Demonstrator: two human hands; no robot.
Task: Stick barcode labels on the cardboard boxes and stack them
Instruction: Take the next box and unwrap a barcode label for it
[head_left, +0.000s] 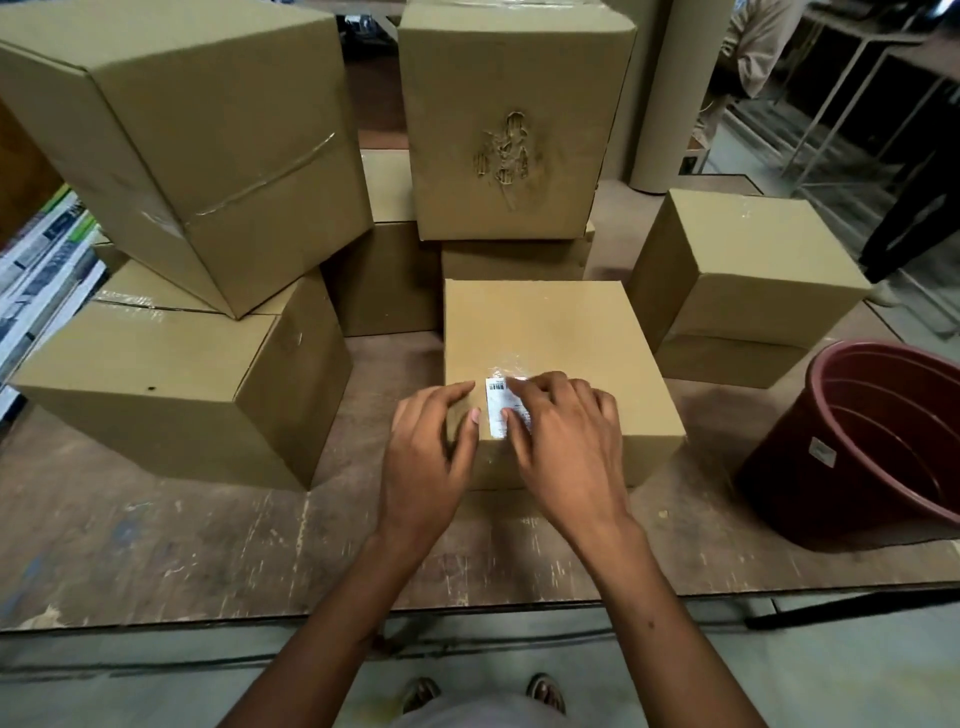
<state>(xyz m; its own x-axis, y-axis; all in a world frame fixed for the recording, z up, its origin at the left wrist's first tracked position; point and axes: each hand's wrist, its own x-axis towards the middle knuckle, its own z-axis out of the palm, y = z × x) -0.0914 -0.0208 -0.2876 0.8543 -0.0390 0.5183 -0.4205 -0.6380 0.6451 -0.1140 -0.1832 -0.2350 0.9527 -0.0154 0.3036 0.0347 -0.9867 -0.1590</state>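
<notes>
Scuffed wooden table bears the stiff, probably light cardboard box, best lifted by its side walls, where left hand steadies with relaxed fingers while right hand presses the barcode label flat.

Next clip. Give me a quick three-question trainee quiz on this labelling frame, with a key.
1. True or false: the barcode label lies on the top of the front box.
2. Which hand covers part of the label? A left hand B right hand
3. What stands at the table's right end?

Key: 1 true. 2 B; its fingers rest on it. 3 a dark red bucket.
</notes>
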